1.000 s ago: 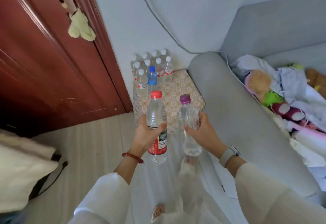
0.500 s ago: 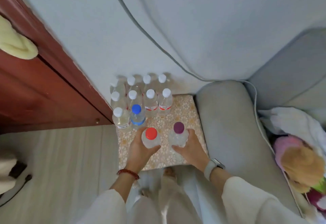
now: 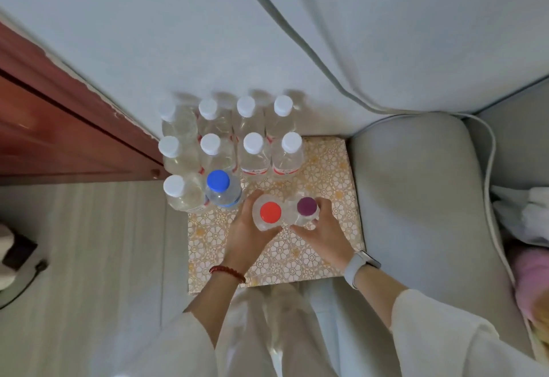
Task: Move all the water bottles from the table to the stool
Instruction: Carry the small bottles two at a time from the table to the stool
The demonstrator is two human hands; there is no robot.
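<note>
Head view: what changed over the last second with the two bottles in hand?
The clear red-capped bottle in the left hand and the clear purple-capped bottle in the right hand came down from mid-air onto the floral-patterned stool top, side by side. Both hands still grip them. The nine white-capped bottles and blue-capped bottle stayed put.

- The left hand (image 3: 248,232) reaches forward with its fingers curled round the red-capped bottle (image 3: 269,213) (a red bead band sits on the wrist).
- The right hand (image 3: 322,232) reaches forward too and grips the purple-capped bottle (image 3: 306,209) (a pale watch is on this wrist).
- Both arms wear white sleeves.
</note>
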